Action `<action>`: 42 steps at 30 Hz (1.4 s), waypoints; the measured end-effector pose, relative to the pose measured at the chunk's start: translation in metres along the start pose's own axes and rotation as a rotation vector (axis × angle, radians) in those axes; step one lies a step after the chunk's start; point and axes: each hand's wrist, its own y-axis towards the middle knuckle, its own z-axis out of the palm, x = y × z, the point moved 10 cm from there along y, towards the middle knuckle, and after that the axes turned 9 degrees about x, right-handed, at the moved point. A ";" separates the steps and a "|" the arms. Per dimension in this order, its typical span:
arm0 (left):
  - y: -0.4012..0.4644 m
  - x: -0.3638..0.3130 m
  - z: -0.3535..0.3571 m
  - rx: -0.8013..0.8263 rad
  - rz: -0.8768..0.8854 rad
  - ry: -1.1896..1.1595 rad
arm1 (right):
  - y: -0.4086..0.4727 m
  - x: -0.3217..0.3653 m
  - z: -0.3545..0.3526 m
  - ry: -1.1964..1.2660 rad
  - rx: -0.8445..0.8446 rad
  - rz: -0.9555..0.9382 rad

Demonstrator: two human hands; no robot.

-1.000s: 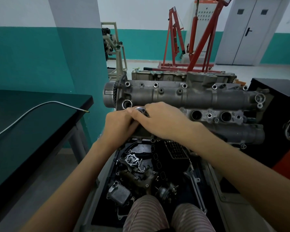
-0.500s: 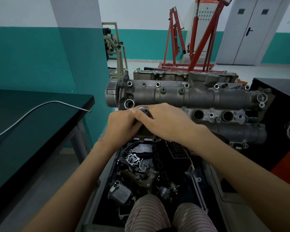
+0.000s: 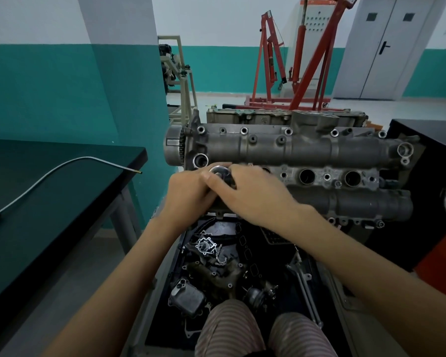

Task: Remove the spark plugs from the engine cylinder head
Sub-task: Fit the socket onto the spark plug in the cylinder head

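The grey engine cylinder head point(image 3: 294, 150) lies across the middle of the view, with two open round spark plug wells point(image 3: 307, 176) showing on its right half. A shiny round tool head point(image 3: 219, 172) sticks up over the left part of the well row. My left hand point(image 3: 188, 194) and my right hand point(image 3: 252, 194) meet there, fingers curled around the tool. The tool's lower part and the wells under my hands are hidden. No spark plug is visible.
A black tray point(image 3: 165, 318) below the head holds loose engine parts, gaskets and a long wrench point(image 3: 304, 284). A dark table point(image 3: 49, 202) with a bent metal tube point(image 3: 62, 166) stands left. A red engine crane point(image 3: 294, 60) stands behind; a black cabinet point(image 3: 435, 140) is right.
Both hands stay clasped on the tool at the same spot on the head. The view has shifted slightly; the right thumb now lies a little lower against the tool head.
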 end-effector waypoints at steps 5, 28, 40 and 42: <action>-0.002 0.014 0.013 0.122 -0.070 -0.115 | -0.015 0.014 0.075 1.260 0.481 0.181; 0.001 0.002 0.002 0.015 -0.071 0.013 | -0.001 -0.003 0.015 0.273 0.129 0.068; -0.001 0.021 0.019 0.146 -0.181 -0.040 | -0.012 0.010 0.074 1.225 0.478 0.235; 0.000 0.009 0.010 0.085 -0.119 -0.055 | -0.003 -0.002 0.035 0.584 0.215 0.113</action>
